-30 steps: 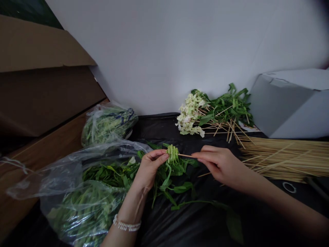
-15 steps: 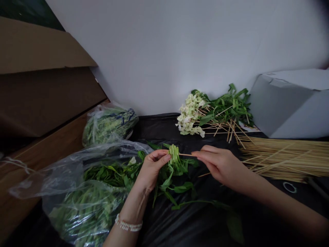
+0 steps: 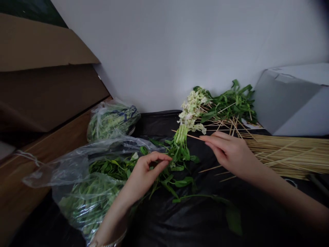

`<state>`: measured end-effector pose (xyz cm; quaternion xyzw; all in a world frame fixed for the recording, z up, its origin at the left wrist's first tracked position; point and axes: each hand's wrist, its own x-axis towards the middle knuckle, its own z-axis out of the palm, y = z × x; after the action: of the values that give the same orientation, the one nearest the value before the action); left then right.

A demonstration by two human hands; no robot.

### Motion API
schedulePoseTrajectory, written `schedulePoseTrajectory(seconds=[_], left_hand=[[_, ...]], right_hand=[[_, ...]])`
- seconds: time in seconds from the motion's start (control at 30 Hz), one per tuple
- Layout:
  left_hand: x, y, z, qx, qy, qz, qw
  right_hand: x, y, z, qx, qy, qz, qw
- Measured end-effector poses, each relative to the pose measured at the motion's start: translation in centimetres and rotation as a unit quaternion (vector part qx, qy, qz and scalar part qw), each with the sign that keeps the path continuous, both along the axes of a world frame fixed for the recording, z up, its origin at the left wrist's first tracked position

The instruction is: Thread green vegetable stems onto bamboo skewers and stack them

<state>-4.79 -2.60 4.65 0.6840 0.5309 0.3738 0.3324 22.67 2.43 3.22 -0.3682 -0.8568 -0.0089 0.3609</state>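
My right hand (image 3: 226,149) pinches the end of a thin wooden skewer (image 3: 195,137). Pale green stems of leafy greens (image 3: 181,134) are threaded side by side on that skewer, and their leaves hang down below it. The skewer's pointed tip sticks out to the left of the stems. Lower left of the bunch, my left hand (image 3: 149,173) has thumb and forefinger close together by the hanging leaves; what is between them, if anything, is hidden. Loose leafy greens (image 3: 110,171) lie left of this hand, by a clear plastic bag (image 3: 92,195) of more greens.
At the back lies a pile of skewered greens (image 3: 228,103) beside pale, whitish-green pieces (image 3: 191,109). Many bare skewers (image 3: 288,154) are stacked at right, before a white box (image 3: 295,99). Another bagged bunch (image 3: 113,120) and a cardboard box (image 3: 46,92) stand left. Black plastic sheeting (image 3: 174,223) covers the surface.
My left hand has come off the skewer and dropped slightly lower. My right hand has raised the skewer with its stems toward the back, and the tip now shows at left.
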Motion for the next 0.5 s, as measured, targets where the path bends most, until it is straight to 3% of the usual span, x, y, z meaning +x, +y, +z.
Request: schedulePoseTrajectory(seconds=[0.1, 0.23, 0.37, 0.5], left_hand=[[-2.2, -1.9, -0.8, 0.069, 0.162, -0.101, 0.979], [-5.0, -4.1, -2.5, 0.116, 0.354, -0.181, 0.91], [-5.9, -4.9, -4.2, 0.2, 0.481, -0.177, 0.835], [-5.9, -4.8, -5.0, 0.241, 0.507, -0.18, 0.807]], right_hand=[[0.1, 0.0, 0.1, -0.005, 0.001, 0.0, 1.0], [0.1, 0.1, 0.0, -0.003, 0.0, -0.003, 1.0], [-0.1, 0.1, -0.2, -0.009, -0.007, 0.0, 1.0], [-0.1, 0.1, -0.2, -0.009, -0.005, 0.003, 1.0]])
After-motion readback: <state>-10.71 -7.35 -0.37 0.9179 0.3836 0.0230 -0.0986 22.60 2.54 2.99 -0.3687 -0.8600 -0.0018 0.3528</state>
